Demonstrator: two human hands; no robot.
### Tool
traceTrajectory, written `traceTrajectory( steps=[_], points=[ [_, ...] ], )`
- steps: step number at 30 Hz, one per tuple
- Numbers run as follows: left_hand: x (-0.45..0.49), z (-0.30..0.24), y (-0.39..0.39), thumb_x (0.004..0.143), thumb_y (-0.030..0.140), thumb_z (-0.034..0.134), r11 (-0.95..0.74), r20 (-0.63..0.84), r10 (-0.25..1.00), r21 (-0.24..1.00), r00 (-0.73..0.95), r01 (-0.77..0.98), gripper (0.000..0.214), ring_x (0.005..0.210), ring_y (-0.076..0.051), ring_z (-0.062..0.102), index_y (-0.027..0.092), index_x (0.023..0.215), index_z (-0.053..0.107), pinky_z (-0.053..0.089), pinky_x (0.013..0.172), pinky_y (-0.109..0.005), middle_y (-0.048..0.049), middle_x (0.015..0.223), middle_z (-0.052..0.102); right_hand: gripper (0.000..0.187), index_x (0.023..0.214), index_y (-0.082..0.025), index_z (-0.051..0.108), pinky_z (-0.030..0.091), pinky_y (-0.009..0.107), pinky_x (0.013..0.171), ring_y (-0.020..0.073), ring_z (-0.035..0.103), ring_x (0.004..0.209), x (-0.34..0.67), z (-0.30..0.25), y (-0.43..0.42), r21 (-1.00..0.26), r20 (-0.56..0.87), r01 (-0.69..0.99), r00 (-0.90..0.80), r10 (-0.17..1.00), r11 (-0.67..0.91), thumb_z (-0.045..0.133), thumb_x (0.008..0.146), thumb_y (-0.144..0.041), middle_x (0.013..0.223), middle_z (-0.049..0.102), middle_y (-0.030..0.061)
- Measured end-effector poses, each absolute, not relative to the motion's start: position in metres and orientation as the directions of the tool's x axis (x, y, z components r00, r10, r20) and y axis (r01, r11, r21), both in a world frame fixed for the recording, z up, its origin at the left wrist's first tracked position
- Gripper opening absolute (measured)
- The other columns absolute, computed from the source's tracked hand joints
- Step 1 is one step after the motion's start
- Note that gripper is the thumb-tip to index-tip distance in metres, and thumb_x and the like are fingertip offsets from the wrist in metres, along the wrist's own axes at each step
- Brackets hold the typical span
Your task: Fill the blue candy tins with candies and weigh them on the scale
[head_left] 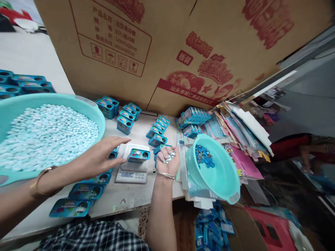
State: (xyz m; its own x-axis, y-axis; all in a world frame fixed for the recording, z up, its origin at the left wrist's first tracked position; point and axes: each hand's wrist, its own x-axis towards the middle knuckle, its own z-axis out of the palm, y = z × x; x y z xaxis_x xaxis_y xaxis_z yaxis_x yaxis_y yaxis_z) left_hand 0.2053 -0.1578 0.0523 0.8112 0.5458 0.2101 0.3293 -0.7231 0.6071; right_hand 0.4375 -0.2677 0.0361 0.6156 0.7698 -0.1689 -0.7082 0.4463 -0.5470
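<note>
A small blue candy tin (138,156) with a dark round opening in its top sits on a white digital scale (131,176). My left hand (112,153) reaches in from the left beside this tin, thumb and fingers apart, with nothing visible in it. Just right of the scale, my right hand (169,160) is turned palm up, its fingers curled around several pale candies (170,157). A large turquoise basin (101,120) full of pale blue and white candies stands to the left. Near my left forearm, a row of blue tins (86,191) runs along the table, the nearest with candies showing in its opening.
Several more blue tins (125,123) stand in rows behind the scale. On the right is a turquoise bowl (222,170) with small blue and silver lids (203,156). Behind rises a big cardboard box (167,42). Below the table's edge lies a carton of blue packages (213,228).
</note>
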Motion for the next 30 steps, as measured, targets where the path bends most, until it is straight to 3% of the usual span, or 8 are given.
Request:
traceTrajectory(
  steps=[6, 11, 16, 21, 25, 28, 30],
  points=[
    [0.241, 0.053, -0.163, 0.094, 0.035, 0.048, -0.866, 0.245, 0.433, 0.38, 0.868, 0.324, 0.028, 0.107, -0.028, 0.059, 0.026, 0.114, 0.066, 0.035, 0.103, -0.055, -0.0081, 0.109, 0.067, 0.026, 0.071, -0.021, 0.046, 0.023, 0.015, 0.035, 0.0051, 0.029, 0.04, 0.433, 0.038, -0.266, -0.5, -0.21, -0.744, 0.6, 0.772, 0.443, 0.056, 0.088, -0.038, 0.055, 0.038, -0.0101],
    [0.268, 0.059, -0.169, 0.092, 0.025, 0.047, -0.919, 0.275, 0.366, 0.255, 0.889, 0.3, 0.025, 0.102, -0.028, 0.06, 0.026, 0.102, 0.069, 0.023, 0.109, -0.062, -0.0067, 0.098, 0.068, 0.026, 0.071, -0.021, 0.046, 0.023, 0.015, 0.035, 0.005, 0.03, 0.04, 0.433, 0.035, -0.269, -0.43, -0.242, -0.767, 0.605, 0.758, 0.476, 0.057, 0.088, -0.037, 0.055, 0.039, -0.0101],
    [0.281, 0.05, -0.168, 0.085, 0.014, 0.047, -0.934, 0.215, 0.356, 0.107, 0.91, 0.34, 0.024, 0.09, -0.028, 0.059, 0.021, 0.077, 0.068, 0.016, 0.109, -0.068, -0.0078, 0.078, 0.065, 0.025, 0.072, -0.02, 0.047, 0.024, 0.015, 0.035, 0.0044, 0.031, 0.04, 0.437, 0.032, -0.275, -0.373, -0.24, -0.792, 0.585, 0.775, 0.483, 0.06, 0.086, -0.036, 0.055, 0.04, -0.01],
    [0.288, 0.038, -0.166, 0.084, 0.014, 0.049, -0.938, 0.227, 0.34, 0.152, 0.913, 0.312, 0.022, 0.089, -0.027, 0.06, 0.021, 0.074, 0.068, 0.015, 0.11, -0.068, -0.0067, 0.075, 0.065, 0.025, 0.071, -0.02, 0.048, 0.022, 0.015, 0.034, 0.0049, 0.032, 0.038, 0.442, 0.031, -0.282, -0.27, -0.296, -0.81, 0.584, 0.756, 0.52, 0.057, 0.088, -0.035, 0.053, 0.041, -0.0097],
    [0.298, 0.047, -0.17, 0.088, 0.019, 0.052, -0.934, 0.25, 0.331, 0.219, 0.91, 0.28, 0.019, 0.094, -0.026, 0.06, 0.023, 0.088, 0.07, 0.016, 0.11, -0.065, -0.0053, 0.083, 0.068, 0.025, 0.071, -0.021, 0.048, 0.022, 0.015, 0.035, 0.0051, 0.032, 0.038, 0.439, 0.031, -0.278, -0.257, -0.321, -0.829, 0.558, 0.765, 0.497, 0.053, 0.09, -0.034, 0.052, 0.041, -0.0098],
    [0.305, 0.063, -0.178, 0.091, 0.023, 0.052, -0.91, 0.286, 0.361, 0.318, 0.888, 0.268, 0.019, 0.098, -0.025, 0.06, 0.024, 0.1, 0.069, 0.019, 0.109, -0.064, -0.0045, 0.094, 0.07, 0.024, 0.072, -0.021, 0.047, 0.03, 0.015, 0.039, 0.0049, 0.036, 0.04, 0.435, 0.032, -0.272, -0.266, -0.341, -0.824, 0.565, 0.751, 0.5, 0.051, 0.091, -0.034, 0.052, 0.042, -0.0099],
    [0.308, 0.072, -0.188, 0.092, 0.026, 0.053, -0.902, 0.304, 0.35, 0.367, 0.886, 0.23, 0.017, 0.097, -0.024, 0.06, 0.025, 0.097, 0.069, 0.019, 0.109, -0.064, -0.0029, 0.093, 0.069, 0.025, 0.07, -0.021, 0.046, 0.038, 0.016, 0.045, 0.0051, 0.039, 0.042, 0.431, 0.033, -0.267, -0.264, -0.37, -0.819, 0.574, 0.73, 0.51, 0.051, 0.091, -0.033, 0.052, 0.042, -0.0103]
  ],
)
